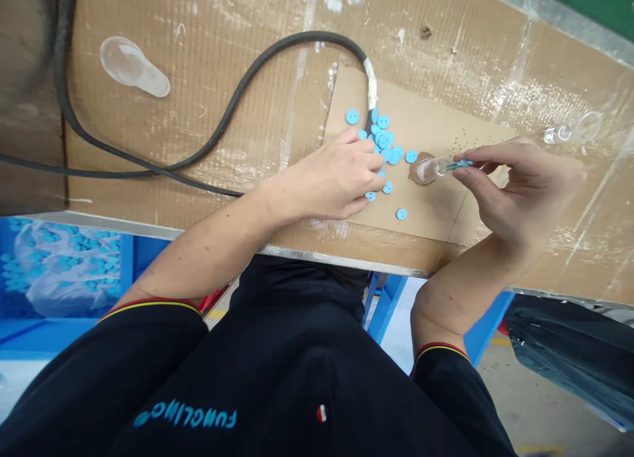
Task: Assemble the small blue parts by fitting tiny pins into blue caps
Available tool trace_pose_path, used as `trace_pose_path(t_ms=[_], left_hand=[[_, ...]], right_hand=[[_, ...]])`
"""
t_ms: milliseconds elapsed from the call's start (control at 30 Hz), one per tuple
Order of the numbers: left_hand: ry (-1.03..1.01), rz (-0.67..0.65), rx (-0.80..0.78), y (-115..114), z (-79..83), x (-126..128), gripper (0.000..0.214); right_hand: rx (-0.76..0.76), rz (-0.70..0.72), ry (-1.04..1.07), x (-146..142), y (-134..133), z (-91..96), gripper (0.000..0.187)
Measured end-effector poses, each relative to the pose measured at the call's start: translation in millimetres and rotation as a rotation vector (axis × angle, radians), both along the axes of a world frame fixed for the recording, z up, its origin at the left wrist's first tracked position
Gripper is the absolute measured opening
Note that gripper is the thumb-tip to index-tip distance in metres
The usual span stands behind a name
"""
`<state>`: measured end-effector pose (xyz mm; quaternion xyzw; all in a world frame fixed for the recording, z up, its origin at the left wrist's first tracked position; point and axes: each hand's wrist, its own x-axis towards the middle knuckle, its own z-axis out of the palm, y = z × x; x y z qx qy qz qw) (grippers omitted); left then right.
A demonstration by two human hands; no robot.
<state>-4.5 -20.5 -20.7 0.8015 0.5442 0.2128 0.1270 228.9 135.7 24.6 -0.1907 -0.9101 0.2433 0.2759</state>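
Observation:
My left hand (341,176) rests on a cardboard sheet (436,206), fingers curled over a pile of small blue plastic discs (384,140); what the fingertips pinch is hidden. My right hand (520,183) pinches a blue disc (460,164) between thumb and forefinger, held against the end of a clear plastic piece (428,170) that lies on the sheet. Loose discs lie apart at the sheet's front (401,214) and far side (352,117).
A black hose (218,133) loops across the cardboard-covered table and ends by the discs. A clear plastic spoon-shaped piece (133,66) lies far left, another clear piece (574,130) far right. A bag of blue discs (59,265) sits in a blue bin below the table's edge.

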Motion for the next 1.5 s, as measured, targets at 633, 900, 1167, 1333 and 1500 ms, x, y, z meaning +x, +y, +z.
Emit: trace_pose_path(t_ms=[633,900,1167,1333,1500], left_hand=[[0.035,0.002,0.04,0,-2.4,1,0.015],[0.056,-0.01,0.03,0,0.9,0,0.018],[-0.014,0.008,-0.023,0,0.6,1,0.016],[-0.007,0.008,-0.015,-1,2.6,0,0.016],[0.062,-0.025,0.015,-2,4.9,-2,0.018]], right_hand=[[0.015,-0.007,-0.01,0,1,-1.0,0.01],[0.003,-0.019,-0.029,0,-1,0.9,0.006],[-0.009,-0.049,-0.016,-1,-2,-0.2,0.005],[-0.041,-0.108,0.1,4,2,-2.7,0.008],[-0.002,-0.278,0.229,14,14,-7.8,0.009]])
